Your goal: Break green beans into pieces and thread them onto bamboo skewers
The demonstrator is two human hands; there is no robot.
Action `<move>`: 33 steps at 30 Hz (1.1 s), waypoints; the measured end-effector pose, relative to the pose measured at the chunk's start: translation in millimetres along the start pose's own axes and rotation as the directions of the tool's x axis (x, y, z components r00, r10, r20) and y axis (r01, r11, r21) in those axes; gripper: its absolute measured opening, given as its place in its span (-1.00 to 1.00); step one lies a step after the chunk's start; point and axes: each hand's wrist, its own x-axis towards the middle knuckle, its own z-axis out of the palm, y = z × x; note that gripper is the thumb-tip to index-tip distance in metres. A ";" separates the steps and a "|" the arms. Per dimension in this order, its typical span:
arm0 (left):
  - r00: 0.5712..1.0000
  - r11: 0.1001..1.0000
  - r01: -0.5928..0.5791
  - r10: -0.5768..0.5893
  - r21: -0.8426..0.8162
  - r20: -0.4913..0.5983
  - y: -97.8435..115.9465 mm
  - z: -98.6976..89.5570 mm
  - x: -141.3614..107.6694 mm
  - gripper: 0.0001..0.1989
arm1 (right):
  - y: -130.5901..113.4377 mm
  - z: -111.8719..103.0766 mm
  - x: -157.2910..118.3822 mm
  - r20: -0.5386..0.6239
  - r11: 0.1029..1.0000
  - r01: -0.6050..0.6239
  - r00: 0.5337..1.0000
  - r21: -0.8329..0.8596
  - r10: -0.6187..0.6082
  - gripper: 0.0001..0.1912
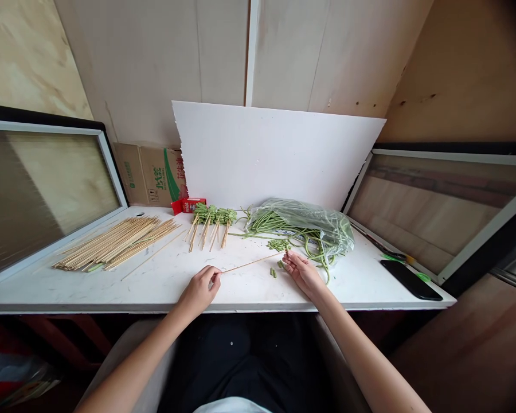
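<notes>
**Skewer to be held straight and firm at both ends**

A thin skewer is held over the front part of the white desk, spanning the gap between the two hands. One end is pinched by the left grip, thumb and finger together on it. At the other end, the fingers of the right grip are gathered about the tip; whether a bean piece is clamped there cannot be told.

The step is judged to be threading. The skewer is best supported along its line, so that bending is avoided. Each piece should be pierced slowly through its middle, with fingertips clear of the point. Pieces can be taken from the loose bean pieces just beside the right grip, or from the small heap beyond.
</notes>
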 end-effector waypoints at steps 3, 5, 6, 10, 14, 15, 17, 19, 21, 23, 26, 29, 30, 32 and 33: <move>1.000 1.000 -0.011 0.011 0.001 -0.002 -1.5 0.7 0.0 -0.84 | -1.0 1.1 -0.5 -0.026 1.000 0.014 1.000 -0.027 -0.015 -0.61; 1.000 1.000 -0.014 0.014 0.001 -0.001 -2.2 1.1 -0.2 -0.84 | -0.9 1.2 -0.6 -0.043 0.999 0.023 0.999 -0.043 -0.025 -0.61; 1.000 1.000 -0.012 0.012 0.001 0.001 -2.4 1.2 -0.4 -0.84 | -0.8 1.1 -0.6 -0.049 0.998 0.028 0.998 -0.051 -0.031 -0.61; 1.000 1.000 -0.001 0.001 -0.009 0.014 -1.0 0.4 -0.9 -0.82 | -0.5 0.8 -0.8 -0.060 0.995 0.043 0.997 -0.088 -0.049 -0.65; 0.999 1.000 -0.016 0.017 -0.017 0.029 0.3 -1.5 -0.9 -0.79 | -0.2 0.0 0.1 -0.064 0.994 0.042 0.997 -0.100 -0.048 -0.66; 0.999 1.000 -0.019 0.020 -0.019 0.031 0.3 -1.9 -0.8 -0.79 | 0.0 -0.4 0.5 -0.066 0.995 0.039 0.997 -0.096 -0.046 -0.67; 0.999 0.999 -0.020 0.021 -0.025 0.039 0.2 -2.6 -0.6 -0.78 | 0.3 -1.1 1.2 -0.069 0.995 0.039 0.997 -0.095 -0.046 -0.67; 0.999 0.999 -0.019 0.020 -0.036 0.050 0.4 -3.4 -0.4 -0.77 | 0.7 -1.3 1.3 -0.070 0.994 0.041 0.996 -0.101 -0.048 -0.67; 0.998 0.999 -0.019 0.021 -0.044 0.060 1.2 -4.1 -0.2 -0.77 | 1.2 -0.9 0.9 -0.073 0.994 0.042 0.996 -0.104 -0.050 -0.68; 0.998 0.999 -0.017 0.020 -0.045 0.064 2.6 -4.8 0.0 -0.76 | 1.8 0.2 0.1 -0.084 0.994 0.048 0.995 -0.098 -0.057 -0.69; 0.998 0.999 -0.014 0.017 -0.044 0.061 4.3 -5.4 0.3 -0.76 | 2.1 1.9 -0.8 -0.100 0.994 0.061 0.993 -0.095 -0.070 -0.71; 0.998 0.999 -0.016 0.019 -0.049 0.057 4.9 -5.7 0.4 -0.75 | 1.2 2.7 -1.3 -0.099 0.993 0.060 0.993 -0.099 -0.069 -0.69; 0.998 0.999 -0.017 0.020 -0.051 0.058 5.0 -5.9 0.4 -0.75 | 0.8 2.9 -1.4 -0.096 0.993 0.057 0.993 -0.102 -0.067 -0.68; 0.998 0.998 -0.016 0.019 -0.055 0.061 5.2 -6.3 0.3 -0.75 | 0.0 3.2 -1.5 -0.091 0.993 0.052 0.994 -0.106 -0.062 -0.66; 0.998 0.998 -0.014 0.018 -0.056 0.062 5.2 -6.5 0.2 -0.75 | -0.2 3.2 -1.5 -0.089 0.993 0.049 0.994 -0.104 -0.058 -0.66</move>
